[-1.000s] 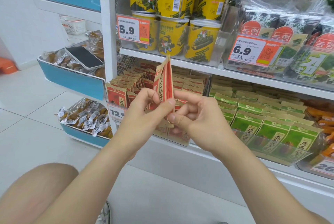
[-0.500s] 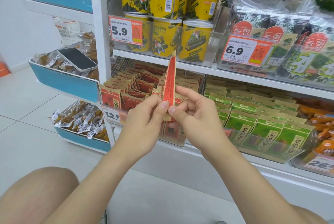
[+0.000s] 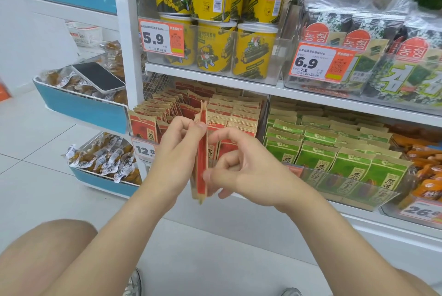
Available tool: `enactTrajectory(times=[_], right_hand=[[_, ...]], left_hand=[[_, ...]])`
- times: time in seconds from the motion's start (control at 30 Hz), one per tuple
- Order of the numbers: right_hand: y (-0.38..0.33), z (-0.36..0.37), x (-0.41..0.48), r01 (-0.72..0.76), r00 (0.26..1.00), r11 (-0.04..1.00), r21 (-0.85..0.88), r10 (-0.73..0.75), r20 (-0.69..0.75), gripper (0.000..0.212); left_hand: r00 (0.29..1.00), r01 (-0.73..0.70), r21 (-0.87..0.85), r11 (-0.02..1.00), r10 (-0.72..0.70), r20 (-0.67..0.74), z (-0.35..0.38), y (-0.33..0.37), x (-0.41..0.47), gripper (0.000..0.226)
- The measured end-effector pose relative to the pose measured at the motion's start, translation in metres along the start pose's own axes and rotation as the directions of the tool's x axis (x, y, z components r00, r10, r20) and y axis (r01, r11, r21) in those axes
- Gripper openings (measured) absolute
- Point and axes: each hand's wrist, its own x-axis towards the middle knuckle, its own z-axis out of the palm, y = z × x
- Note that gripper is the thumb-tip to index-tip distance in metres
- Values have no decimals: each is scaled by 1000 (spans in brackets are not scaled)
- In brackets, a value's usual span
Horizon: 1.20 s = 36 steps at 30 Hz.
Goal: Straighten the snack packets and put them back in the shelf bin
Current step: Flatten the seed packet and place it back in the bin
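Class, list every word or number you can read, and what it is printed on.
"5.9": left price tag, before the yellow cans.
"6.9", "7.5": right price tag, before the seaweed packs.
"12", rest hidden: low tag under the red packets.
"26", rest blurred: bottom-right tag.
"농형": seaweed packs' badges.
Other print: unreadable.

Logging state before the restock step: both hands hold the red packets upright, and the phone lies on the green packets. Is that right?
Not quite. The head view shows the phone lying on the wrapped snacks in the blue bin at the left, not on the green packets. The rest stands: the left hand and right hand hold the red packets upright.
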Motion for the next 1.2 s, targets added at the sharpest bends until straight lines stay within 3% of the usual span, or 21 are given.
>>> enactTrajectory(times=[0.07, 0.2, 0.53, 0.77, 0.83, 0.9, 0.97, 1.03, 1.1, 1.13, 1.2], right_hand=[[-1, 1, 4, -27, 993, 995, 94, 37, -111, 25], [3, -1, 13, 33, 945, 984, 173, 25, -327, 20], [3, 0, 13, 47, 928, 955, 292, 67, -367, 15], [0, -3, 17, 89, 912, 942, 324, 54, -407, 14], [-2, -6, 19, 107, 923, 962, 253, -1, -385, 13], [-2, -8, 22, 131, 903, 991, 38, -103, -417, 12], [0, -10, 27, 75, 818, 960, -270, -214, -534, 27], [1, -11, 33, 5, 768, 926, -377, -245, -592, 51], [-2, -10, 40, -17, 829, 960, -280, -143, -540, 68], [-3, -10, 44, -3, 871, 980, -201, -96, -482, 66], [-5, -11, 53, 41, 926, 997, -63, -62, -372, 40]], left_hand=[[999, -4, 41, 999, 3, 39, 1, -3, 0, 26], [988, -19, 140, 990, -3, 152, 2, -4, -3, 24], [978, 6, 130, 991, -33, 208, -2, -3, -3, 24], [924, -28, 199, 980, -51, 380, -10, -2, -8, 25], [934, -22, 196, 980, -50, 353, -13, -3, -8, 15], [959, -15, 184, 983, -38, 282, -16, 0, -8, 15], [982, 8, 135, 991, -33, 183, -19, 3, -7, 12], [991, 57, 73, 996, -66, 118, -24, 8, -4, 10], [983, 133, -17, 991, -129, 131, -32, 12, 4, 11], [975, 167, -55, 984, -157, 159, -36, 15, 8, 12], [966, 166, -24, 986, -158, 207, -46, 22, 19, 14]])
